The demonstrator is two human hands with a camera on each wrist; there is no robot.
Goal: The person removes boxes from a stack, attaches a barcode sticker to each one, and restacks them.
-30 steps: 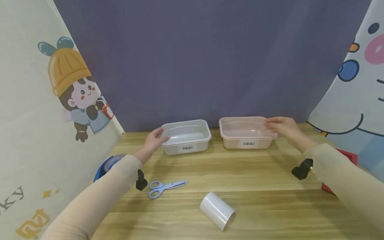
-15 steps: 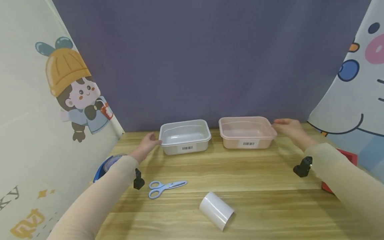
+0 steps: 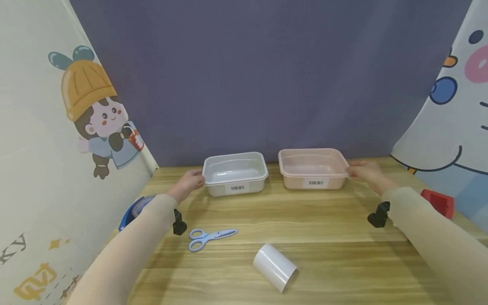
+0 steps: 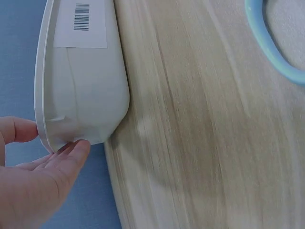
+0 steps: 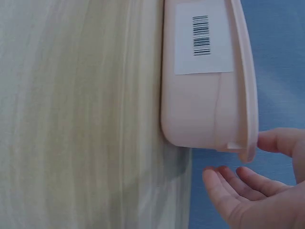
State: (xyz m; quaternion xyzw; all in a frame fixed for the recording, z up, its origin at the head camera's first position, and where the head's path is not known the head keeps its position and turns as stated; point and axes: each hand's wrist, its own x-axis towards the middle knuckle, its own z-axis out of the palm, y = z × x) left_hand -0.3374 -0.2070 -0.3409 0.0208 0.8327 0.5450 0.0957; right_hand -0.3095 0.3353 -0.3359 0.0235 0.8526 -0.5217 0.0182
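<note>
A white plastic storage box (image 3: 219, 189) and a pink plastic storage box (image 3: 293, 182) stand side by side at the back of the table, each with a barcode label facing me. My left hand (image 3: 189, 183) is at the outer end of the white box. In the left wrist view its thumb is on the rim and its fingers are curled against the end wall below. My right hand (image 3: 367, 174) is at the outer end of the pink box. Seen from the right wrist, its thumb touches the rim, while the loosely bent fingers (image 5: 219, 193) sit just off the end wall.
Light blue scissors (image 3: 207, 238) lie at the front left of the wooden table (image 3: 324, 220). A curved, glossy white piece (image 3: 274, 267) lies front centre. A blue object (image 3: 131, 212) is partly behind the left sleeve, a red one (image 3: 438, 203) behind the right. A dark curtain (image 3: 259, 76) hangs behind.
Both hands have moved outward from over the boxes' ends, then come to the outer end rims. The left fingers now hold the white box. Both boxes stay in place.
</note>
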